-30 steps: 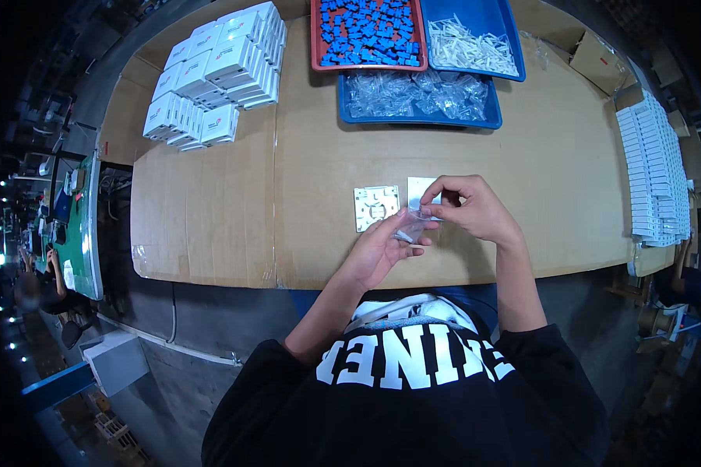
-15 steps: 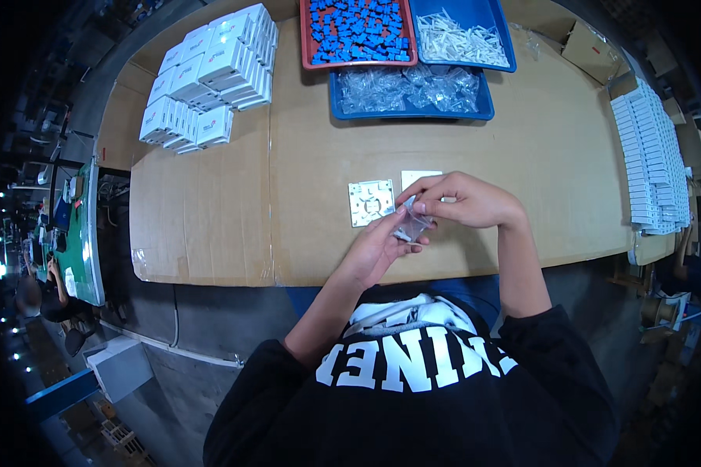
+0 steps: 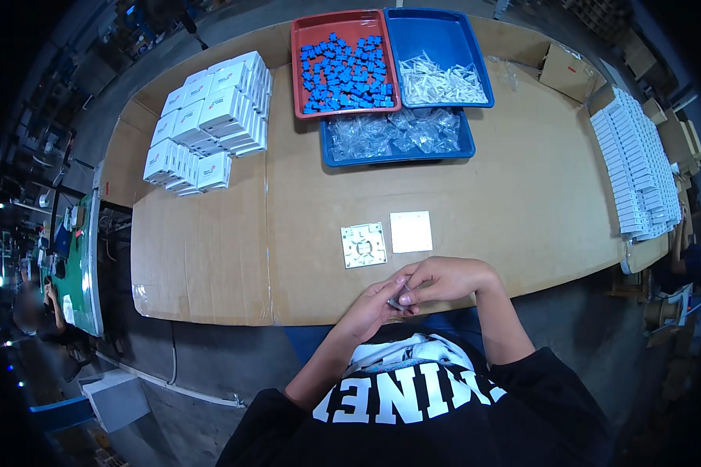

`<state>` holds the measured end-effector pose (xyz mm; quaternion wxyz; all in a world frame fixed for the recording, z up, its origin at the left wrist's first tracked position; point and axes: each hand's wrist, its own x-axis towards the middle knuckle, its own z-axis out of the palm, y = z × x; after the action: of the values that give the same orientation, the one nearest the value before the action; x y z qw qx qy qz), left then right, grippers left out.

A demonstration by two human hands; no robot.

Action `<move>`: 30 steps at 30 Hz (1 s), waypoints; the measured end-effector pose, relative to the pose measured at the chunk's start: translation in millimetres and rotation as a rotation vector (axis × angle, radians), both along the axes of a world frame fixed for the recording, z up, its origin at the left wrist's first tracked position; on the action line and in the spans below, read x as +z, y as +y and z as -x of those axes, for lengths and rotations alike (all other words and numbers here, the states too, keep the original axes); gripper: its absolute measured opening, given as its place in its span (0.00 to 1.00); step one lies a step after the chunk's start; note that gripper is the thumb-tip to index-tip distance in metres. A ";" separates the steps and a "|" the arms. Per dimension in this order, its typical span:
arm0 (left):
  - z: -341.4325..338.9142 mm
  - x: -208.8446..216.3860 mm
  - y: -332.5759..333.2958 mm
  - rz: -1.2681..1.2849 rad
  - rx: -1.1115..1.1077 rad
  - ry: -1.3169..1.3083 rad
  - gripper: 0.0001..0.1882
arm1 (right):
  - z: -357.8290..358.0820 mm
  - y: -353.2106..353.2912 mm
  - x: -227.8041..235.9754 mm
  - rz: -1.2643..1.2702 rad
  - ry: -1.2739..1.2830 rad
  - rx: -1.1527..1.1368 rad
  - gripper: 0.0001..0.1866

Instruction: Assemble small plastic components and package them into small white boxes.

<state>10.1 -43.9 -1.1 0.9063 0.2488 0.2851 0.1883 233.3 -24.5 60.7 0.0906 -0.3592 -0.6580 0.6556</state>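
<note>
See closed white card boxes (image 3: 210, 117) piled at left on the brown cardboard worktop (image 3: 202, 257), looking done. Next, find a square white plastic base with a round middle (image 3: 364, 244), then, nearer the body, pinch a mostly hidden small clear plastic bag (image 3: 398, 303) between left hand (image 3: 371, 310) and right hand (image 3: 452, 278), both in a closed grip. See a flat white square plate (image 3: 410, 232) beside the base, not joined. At far right, see stacked thin white pieces (image 3: 639, 171); cannot tell if done. Compared with half a second ago, hold hands closer to the body, leaving the plate uncovered.
</note>
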 end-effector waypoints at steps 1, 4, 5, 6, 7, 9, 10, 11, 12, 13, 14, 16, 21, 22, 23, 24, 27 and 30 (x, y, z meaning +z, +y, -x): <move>0.3 -1.6 1.9 -0.005 -0.034 -0.010 0.23 | 1.3 -0.9 -1.0 0.060 0.007 -0.008 0.19; 0.0 0.6 6.5 0.028 -0.040 -0.010 0.21 | 2.0 0.8 4.5 -0.004 -0.024 0.034 0.18; -2.3 4.7 5.6 0.024 0.008 0.001 0.21 | 0.5 5.3 7.5 -0.113 -0.061 0.087 0.18; -1.9 10.5 3.0 -0.002 0.031 -0.042 0.21 | -1.4 6.2 9.0 -0.121 -0.061 0.083 0.18; 0.1 0.3 6.2 0.002 0.034 -0.056 0.22 | -6.5 8.5 10.6 -0.148 -0.025 0.028 0.17; 0.2 -7.9 13.0 -0.005 0.029 -0.078 0.23 | -21.6 21.5 15.4 -0.138 -0.004 -0.106 0.15; 0.3 -4.5 14.9 0.007 0.047 -0.072 0.25 | -28.7 31.2 16.6 -0.150 -0.012 -0.112 0.15; 2.1 -3.0 15.8 0.019 0.067 -0.065 0.27 | -34.7 41.4 15.4 -0.171 -0.034 -0.271 0.13; 3.3 -5.4 16.5 0.051 0.082 -0.039 0.30 | -43.2 56.2 13.2 -0.204 -0.049 -0.420 0.12; 5.6 -11.1 16.7 0.078 0.095 -0.058 0.30 | -51.3 72.1 3.1 -0.334 -0.155 -0.543 0.11; 6.1 -15.3 18.8 0.106 0.107 -0.074 0.31 | -63.6 92.9 -10.1 -0.362 -0.150 -0.548 0.11; 2.3 -11.1 20.9 0.062 0.128 0.019 0.30 | -89.7 131.2 -37.4 -0.696 -0.336 -1.003 0.10; 5.7 -5.8 27.4 0.043 0.151 0.007 0.26 | -122.3 212.1 -28.3 -0.909 -0.387 -1.246 0.08; 3.0 -5.3 29.0 0.032 0.140 0.013 0.26 | -131.3 229.1 -29.6 -1.085 -0.438 -1.207 0.08; 0.9 -5.8 29.5 0.041 0.135 0.016 0.27 | -139.4 243.3 -31.4 -1.260 -0.492 -1.161 0.07; -0.7 -6.4 33.9 0.048 0.140 0.021 0.28 | -143.7 258.8 -33.0 -1.264 -0.481 -1.171 0.07; -6.6 -1.0 39.9 0.049 0.129 0.010 0.28 | -159.1 284.5 -33.4 -1.332 -0.677 -0.986 0.06; -6.0 5.0 42.2 0.037 0.115 0.026 0.28 | -168.7 291.2 -29.6 -1.212 -0.753 -0.880 0.06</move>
<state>16.2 -1.7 4.0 0.8947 0.2175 0.3141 0.2314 402.0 266.7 31.1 0.2897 -0.6672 -0.6826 -0.0703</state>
